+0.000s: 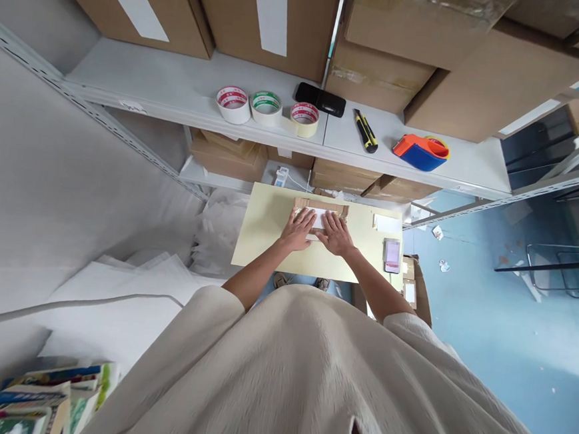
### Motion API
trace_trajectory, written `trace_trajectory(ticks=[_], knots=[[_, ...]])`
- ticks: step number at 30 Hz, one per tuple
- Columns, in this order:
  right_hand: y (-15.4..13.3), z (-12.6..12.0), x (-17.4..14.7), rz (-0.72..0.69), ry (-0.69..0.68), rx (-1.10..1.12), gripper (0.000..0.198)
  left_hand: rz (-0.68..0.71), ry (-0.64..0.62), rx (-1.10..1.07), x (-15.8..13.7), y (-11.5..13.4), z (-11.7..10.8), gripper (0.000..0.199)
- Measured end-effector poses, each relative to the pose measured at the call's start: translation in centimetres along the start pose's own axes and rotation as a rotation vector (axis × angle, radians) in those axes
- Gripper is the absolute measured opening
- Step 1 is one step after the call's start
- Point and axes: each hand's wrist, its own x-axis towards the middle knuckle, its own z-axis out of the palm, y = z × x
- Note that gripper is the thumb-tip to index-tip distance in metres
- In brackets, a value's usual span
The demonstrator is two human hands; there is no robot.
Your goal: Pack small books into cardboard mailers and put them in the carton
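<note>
A small cardboard parcel (341, 212) lies on the pale yellow table (266, 225). On its top is a white label (319, 218). My left hand (298, 228) lies on the label's left part with its fingers stretched out. Against the label's right part rests my right hand (336, 233), flat, fingers slightly spread. Both hands cover part of the parcel and label, and neither grasps anything.
A phone (392, 256) and white slips (387, 223) are at the table's right. On the shelf above are tape rolls (267, 107), a black phone (320, 100), a utility knife (365, 131) and a tape dispenser (421, 152). Cardboard boxes (265, 14) stand behind them.
</note>
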Motion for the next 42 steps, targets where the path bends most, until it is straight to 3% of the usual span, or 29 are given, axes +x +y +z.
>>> trace_trajectory(ticks=[8,12,15,18,21,24,28,36,42], knots=[[-1.1,0.4,0.1,0.185,0.013,0.007,0.089,-0.194,0.074,-0.072,0.0,0.8,0.7,0.111],[-0.6,0.2,-0.7,0.343,0.109,0.083,0.089,-0.281,0.133,-0.175,-0.9,0.4,0.5,0.117],[0.4,0.1,-1.8,0.466,0.227,0.202,0.088,-0.327,0.246,-0.317,-1.8,-0.3,0.4,0.099],[1.0,0.1,-2.6,0.562,0.243,0.413,0.087,-0.412,0.385,-0.499,-2.4,-1.3,0.8,0.081],[0.8,0.1,-2.8,0.638,0.213,0.598,0.062,-0.488,0.412,-0.664,-2.4,-1.9,1.3,0.075],[0.1,-0.3,-3.1,0.685,0.220,0.672,0.032,-0.483,0.427,-0.693,-2.3,-2.0,1.6,0.075],[-0.7,-1.1,-4.3,0.664,0.260,0.714,0.037,-0.473,0.486,-0.650,-2.5,-1.5,1.3,0.076],[0.2,-2.7,-8.5,0.619,0.384,0.722,0.041,-0.381,0.569,-0.588,-2.3,2.2,0.3,0.070],[3.6,-3.4,-15.6,0.573,0.579,0.721,0.043,-0.240,0.596,-0.606,-1.2,9.0,-0.4,0.068]])
